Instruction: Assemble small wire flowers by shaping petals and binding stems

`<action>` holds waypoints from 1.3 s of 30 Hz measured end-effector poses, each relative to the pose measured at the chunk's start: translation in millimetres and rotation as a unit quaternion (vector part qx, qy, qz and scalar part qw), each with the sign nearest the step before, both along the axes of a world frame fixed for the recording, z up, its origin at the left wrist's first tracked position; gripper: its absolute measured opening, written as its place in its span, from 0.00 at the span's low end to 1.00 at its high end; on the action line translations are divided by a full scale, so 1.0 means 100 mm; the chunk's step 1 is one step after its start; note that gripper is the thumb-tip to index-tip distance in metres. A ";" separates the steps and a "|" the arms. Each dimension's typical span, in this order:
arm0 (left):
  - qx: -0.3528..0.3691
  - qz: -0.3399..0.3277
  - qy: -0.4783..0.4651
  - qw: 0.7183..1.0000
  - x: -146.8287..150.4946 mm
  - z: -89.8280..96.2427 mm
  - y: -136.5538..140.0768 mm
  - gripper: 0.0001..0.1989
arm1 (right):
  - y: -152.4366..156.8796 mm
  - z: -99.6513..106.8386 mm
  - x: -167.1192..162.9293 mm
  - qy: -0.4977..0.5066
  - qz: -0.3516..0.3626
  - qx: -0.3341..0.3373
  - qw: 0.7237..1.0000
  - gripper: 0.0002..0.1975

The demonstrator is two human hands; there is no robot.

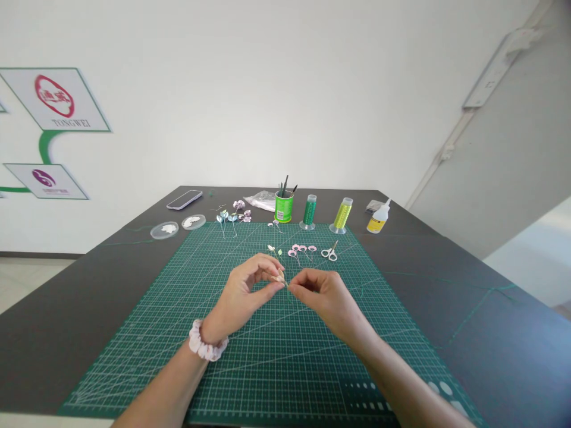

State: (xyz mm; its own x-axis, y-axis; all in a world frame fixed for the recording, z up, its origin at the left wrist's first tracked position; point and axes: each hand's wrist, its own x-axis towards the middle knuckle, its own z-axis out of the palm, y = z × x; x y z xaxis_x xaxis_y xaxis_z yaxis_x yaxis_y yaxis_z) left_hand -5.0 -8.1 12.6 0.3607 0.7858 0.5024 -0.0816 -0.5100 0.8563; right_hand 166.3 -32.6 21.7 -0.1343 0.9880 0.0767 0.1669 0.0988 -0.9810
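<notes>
My left hand (pixel 247 288), with a pale scrunchie (pixel 207 342) on its wrist, pinches a small cream-pink craft flower (pixel 281 276) between thumb and fingers. Close beside it, my right hand (pixel 328 297) is closed in a pinch at the flower's thin stem; whether it also grips thread is too small to make out. Both hands are above the green cutting mat (pixel 276 380). Just beyond them lie pink wired petals (pixel 303 248), small pale green leaf pieces (pixel 272 248) and white-handled scissors (pixel 329 254).
Behind the mat stand a green tin (pixel 284 208) of tools, a green thread spool (pixel 309 211), a yellow-green spool (pixel 342 215) and a glue bottle (pixel 377 220). Left are blue wired flowers (pixel 227 217), shallow dishes (pixel 164 230) and a phone (pixel 184 200). Loose thread (pixel 473 312) trails at right.
</notes>
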 end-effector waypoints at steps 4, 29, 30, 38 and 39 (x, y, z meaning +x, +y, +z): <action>0.062 0.056 0.032 0.996 0.01 -0.02 -0.02 0.03 | -0.01 0.00 -0.01 -0.005 -0.009 0.008 1.000 0.08; 0.301 0.191 0.110 0.928 -0.02 -0.06 -0.03 0.04 | -0.04 0.02 -0.02 0.031 -0.005 -0.012 0.999 0.09; 0.305 0.187 0.107 0.928 -0.03 -0.07 -0.03 0.05 | -0.04 0.02 -0.02 0.030 -0.004 -0.014 0.999 0.09; 0.266 0.141 0.078 0.950 -0.06 -0.08 -0.01 0.10 | -0.05 0.03 -0.02 0.052 0.004 -0.026 0.998 0.09; 0.255 0.130 0.067 0.956 -0.07 -0.08 0.00 0.11 | -0.05 0.02 -0.01 0.057 0.005 -0.028 0.998 0.09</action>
